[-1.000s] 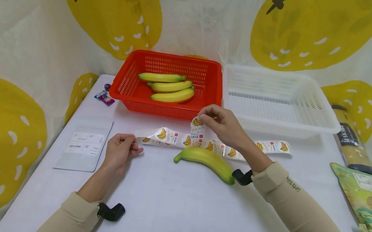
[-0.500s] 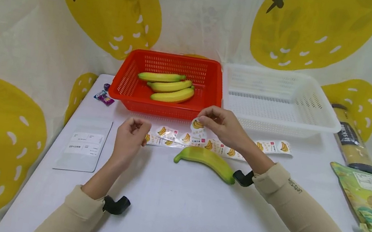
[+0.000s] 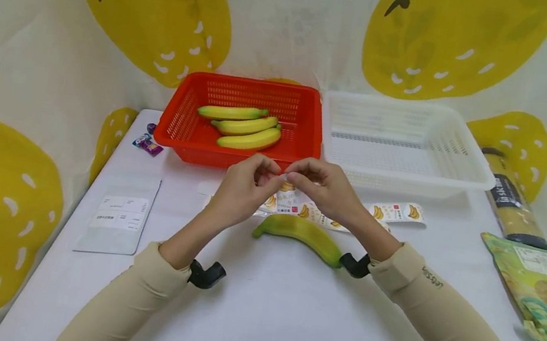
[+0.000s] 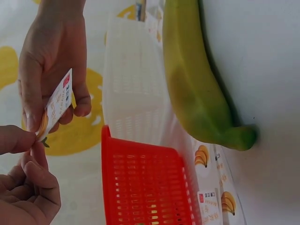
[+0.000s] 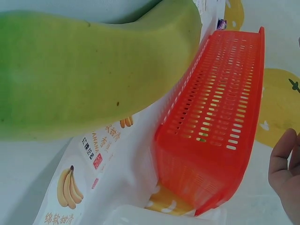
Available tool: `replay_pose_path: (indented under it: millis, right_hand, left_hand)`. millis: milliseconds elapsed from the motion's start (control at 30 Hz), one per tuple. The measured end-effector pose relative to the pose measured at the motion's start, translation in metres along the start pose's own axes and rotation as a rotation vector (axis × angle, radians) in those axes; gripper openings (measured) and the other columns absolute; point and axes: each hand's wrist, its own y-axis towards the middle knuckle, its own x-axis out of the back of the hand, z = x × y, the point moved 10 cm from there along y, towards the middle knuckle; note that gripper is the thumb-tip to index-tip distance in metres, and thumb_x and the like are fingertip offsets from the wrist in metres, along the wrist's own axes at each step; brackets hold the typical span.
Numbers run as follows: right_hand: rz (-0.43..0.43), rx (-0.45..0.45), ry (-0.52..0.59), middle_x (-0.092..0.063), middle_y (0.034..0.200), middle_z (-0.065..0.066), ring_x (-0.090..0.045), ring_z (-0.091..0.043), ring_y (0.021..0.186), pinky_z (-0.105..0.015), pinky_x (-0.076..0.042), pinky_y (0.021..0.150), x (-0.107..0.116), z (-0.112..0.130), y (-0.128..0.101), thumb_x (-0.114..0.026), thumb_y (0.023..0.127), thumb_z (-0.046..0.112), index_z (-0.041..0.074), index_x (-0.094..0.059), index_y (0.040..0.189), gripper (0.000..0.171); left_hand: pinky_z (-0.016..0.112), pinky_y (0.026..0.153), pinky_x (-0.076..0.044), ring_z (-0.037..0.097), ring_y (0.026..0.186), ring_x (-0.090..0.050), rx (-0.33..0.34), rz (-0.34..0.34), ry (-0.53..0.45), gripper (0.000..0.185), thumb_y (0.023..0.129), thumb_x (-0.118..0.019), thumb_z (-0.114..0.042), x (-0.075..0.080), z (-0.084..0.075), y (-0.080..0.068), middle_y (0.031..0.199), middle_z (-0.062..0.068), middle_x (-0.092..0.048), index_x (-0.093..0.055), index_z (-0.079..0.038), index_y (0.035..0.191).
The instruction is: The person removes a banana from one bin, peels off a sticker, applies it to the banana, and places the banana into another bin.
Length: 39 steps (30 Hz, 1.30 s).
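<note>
A banana sticker [image 4: 58,103], white with a red label mark, is held up above the strip of banana stickers [image 3: 398,212]. My right hand [image 3: 327,188] pinches it between thumb and fingers. The left hand [image 3: 240,192] has its thumb and index finger on the same sticker's edge, fingertips meeting the right hand's. Below the hands, one yellow-green banana [image 3: 298,233] lies on the table in front of the strip, its stem end pointing left. Part of the strip is hidden behind the hands and the banana.
Behind the hands stands a red basket [image 3: 232,158] with several bananas in it, beside a white basket [image 3: 406,179]. A pale pouch [image 3: 118,214] and small wrapped sweets [image 3: 148,145] lie left. At right are a green bag [image 3: 539,290] and a jar [image 3: 512,202].
The left hand has let go of the strip's left end and moved right and up to the sticker beside the right hand. The strip's left end has dropped. The right hand stays nearly in place.
</note>
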Motion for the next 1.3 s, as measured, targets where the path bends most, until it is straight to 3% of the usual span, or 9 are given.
replay_pose_path:
  millis: [233,467,633,833,1033,1200,1300]
  right_hand:
    - [-0.001,-0.018,-0.004,-0.073,0.102,-0.01,-0.064,-0.03,0.091,-0.026,-0.054,0.077,0.0,0.0,-0.002,-0.066,0.1,0.014,0.006,-0.073,0.11,0.015]
    - [-0.025,-0.043,-0.003,-0.074,0.11,-0.01,-0.067,-0.022,0.094,-0.025,-0.056,0.083,0.006,-0.004,-0.008,-0.067,0.099,0.016,0.006,-0.072,0.117,0.021]
    - [-0.057,-0.097,0.008,-0.071,0.118,-0.007,-0.067,-0.018,0.1,-0.023,-0.056,0.088,0.019,-0.015,-0.016,-0.067,0.099,0.022,0.009,-0.069,0.124,0.028]
    - [-0.042,-0.189,-0.007,-0.073,0.111,-0.01,-0.067,-0.018,0.095,-0.029,-0.057,0.084,0.022,-0.03,-0.034,-0.066,0.1,0.026,0.009,-0.07,0.121,0.027]
    - [-0.026,-0.187,0.088,-0.07,0.102,-0.014,-0.066,-0.017,0.088,-0.028,-0.055,0.082,0.013,-0.031,-0.042,-0.066,0.099,0.019,0.004,-0.07,0.112,0.02]
    - [-0.047,-0.155,0.131,-0.067,0.094,-0.007,-0.062,-0.016,0.083,-0.025,-0.053,0.078,0.013,-0.027,-0.043,-0.064,0.1,0.015,0.002,-0.069,0.105,0.015]
    - [-0.038,-0.159,0.112,-0.065,0.087,-0.002,-0.058,-0.016,0.078,-0.024,-0.049,0.071,0.013,-0.029,-0.044,-0.064,0.099,0.015,0.001,-0.069,0.101,0.015]
  left_hand:
    - [0.022,0.061,-0.042,0.019,0.072,-0.051,0.01,-0.006,-0.01,0.012,0.098,-0.067,-0.017,0.0,0.002,0.0,0.078,0.007,-0.056,-0.066,-0.006,0.104]
    - [0.023,0.063,-0.044,0.02,0.075,-0.052,0.026,-0.004,-0.048,0.013,0.099,-0.066,-0.017,-0.004,0.007,0.0,0.083,0.007,-0.058,-0.066,-0.006,0.104]
    - [0.02,0.066,-0.046,0.022,0.08,-0.054,0.05,-0.054,-0.195,0.016,0.1,-0.065,-0.018,-0.002,0.012,0.0,0.094,0.01,-0.063,-0.065,-0.005,0.108]
    - [0.019,0.067,-0.049,0.032,0.083,-0.056,0.143,-0.154,-0.417,0.018,0.1,-0.065,-0.021,-0.003,0.022,-0.005,0.096,0.005,-0.063,-0.063,-0.007,0.111]
    - [0.02,0.066,-0.05,0.018,0.073,-0.054,0.148,-0.214,-0.601,0.014,0.099,-0.066,-0.014,-0.012,0.026,-0.008,0.088,0.0,-0.061,-0.062,-0.005,0.11]
    - [0.022,0.067,-0.052,0.017,0.071,-0.056,0.137,-0.222,-0.639,0.014,0.098,-0.067,-0.012,-0.017,0.026,-0.009,0.085,0.0,-0.061,-0.062,-0.004,0.107]
    - [0.022,0.067,-0.051,0.015,0.072,-0.057,0.152,-0.21,-0.602,0.014,0.097,-0.069,-0.015,-0.018,0.03,-0.01,0.085,-0.001,-0.064,-0.064,-0.004,0.103]
